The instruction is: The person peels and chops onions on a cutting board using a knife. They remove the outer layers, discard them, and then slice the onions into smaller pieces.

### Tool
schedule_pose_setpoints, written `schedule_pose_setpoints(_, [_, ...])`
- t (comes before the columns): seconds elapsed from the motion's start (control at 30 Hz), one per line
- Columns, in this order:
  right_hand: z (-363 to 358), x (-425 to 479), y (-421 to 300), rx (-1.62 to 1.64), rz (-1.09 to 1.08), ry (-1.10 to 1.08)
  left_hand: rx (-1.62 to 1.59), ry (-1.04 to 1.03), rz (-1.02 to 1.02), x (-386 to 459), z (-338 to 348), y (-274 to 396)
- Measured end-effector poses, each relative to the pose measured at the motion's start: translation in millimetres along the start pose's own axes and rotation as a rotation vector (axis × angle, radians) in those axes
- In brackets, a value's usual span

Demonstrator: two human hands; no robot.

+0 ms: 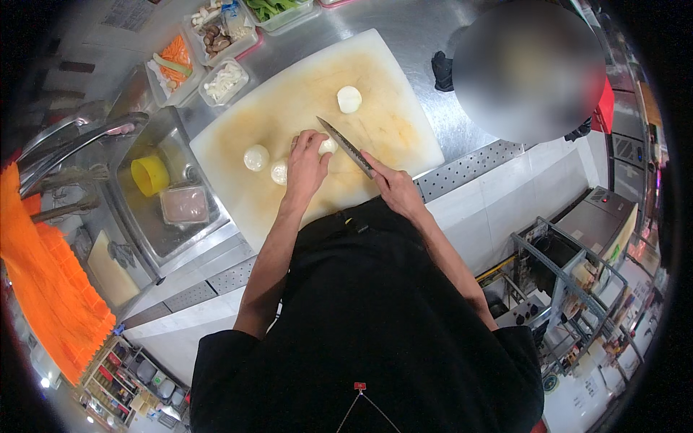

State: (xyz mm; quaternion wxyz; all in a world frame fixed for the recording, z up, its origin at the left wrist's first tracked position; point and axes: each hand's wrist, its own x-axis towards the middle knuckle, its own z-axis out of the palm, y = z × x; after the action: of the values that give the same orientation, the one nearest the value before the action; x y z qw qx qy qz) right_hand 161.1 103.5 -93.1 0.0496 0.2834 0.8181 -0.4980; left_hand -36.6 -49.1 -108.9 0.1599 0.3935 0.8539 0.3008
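Observation:
My right hand (399, 190) grips the handle of a kitchen knife (346, 147). The blade slants across the white cutting board (411, 124), its tip toward the far side. Just left of the blade, my left hand (308, 165) holds a peeled white onion (328, 145) with fingers and thumb, partly covering it. Two more peeled onions, one at the far left (256, 158) and one half behind my left hand (279, 172), lie on the board. Beyond the knife tip, another pale onion (349, 99) rests alone.
To the left, a metal sink (162, 233) holds a yellow cup (150, 176) and a plastic-covered pack (184, 204). Tubs with carrot shreds (176, 54), mushrooms (216, 40), white strips (223, 81) and greens (273, 8) line the back. Another person's black-gloved hand (443, 71) is at the right.

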Motion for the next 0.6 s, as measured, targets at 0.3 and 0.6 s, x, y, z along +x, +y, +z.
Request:
schedule_pose_setpoints(0.3, [16,21,20,-0.031,-0.166,0.055,-0.054,0.006,0.029,1,2,-8])
schedule_pose_setpoints(0.6, [-2,-1,16,-0.326,-0.142,0.150,0.051,-0.048,0.133,0,-17,-23])
